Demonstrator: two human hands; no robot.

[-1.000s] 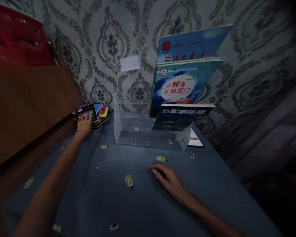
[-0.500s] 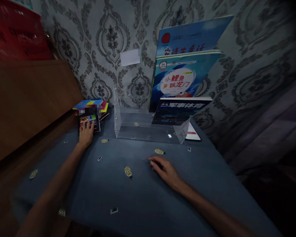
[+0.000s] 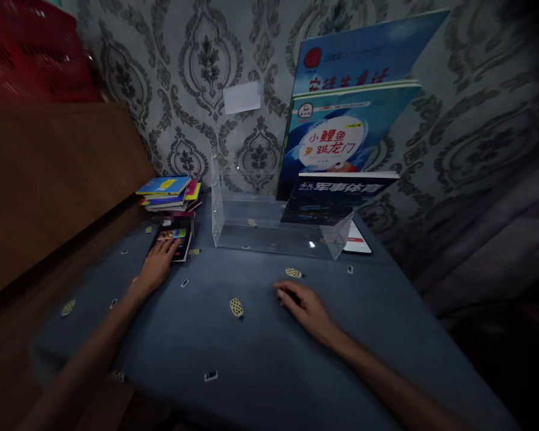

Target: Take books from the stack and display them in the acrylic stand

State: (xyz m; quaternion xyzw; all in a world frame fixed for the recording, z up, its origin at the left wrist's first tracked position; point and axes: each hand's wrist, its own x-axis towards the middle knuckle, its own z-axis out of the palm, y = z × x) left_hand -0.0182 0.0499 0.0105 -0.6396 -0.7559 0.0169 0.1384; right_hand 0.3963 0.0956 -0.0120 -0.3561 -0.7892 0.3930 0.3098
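My left hand (image 3: 159, 266) lies with outstretched fingers on the cover of a small dark book (image 3: 179, 242), which has a colourful picture on it. Just behind that book is a pile of thin books (image 3: 166, 190) with a blue and yellow one on top. Over the tablecloth at centre right, my right hand (image 3: 308, 308) is loosely closed, thumb and index tips close together, with nothing visible in it. Beyond it stands a clear acrylic rack (image 3: 260, 239). On its right side lean a dark magazine (image 3: 327, 200), a teal picture book (image 3: 291, 140) and a taller blue book (image 3: 363, 51).
A white-screened phone or tablet (image 3: 357, 240) lies behind the rack's right end. The blue-grey tablecloth (image 3: 251, 371) has a pineapple print. At left is a wooden cabinet (image 3: 54, 179) with a red box (image 3: 36, 54) on it. Patterned wallpaper (image 3: 161, 66) rises behind.
My left hand has drawn the dark book away from the pile, toward me. The right hand keeps nearly the same place and pose. The view has shifted slightly.
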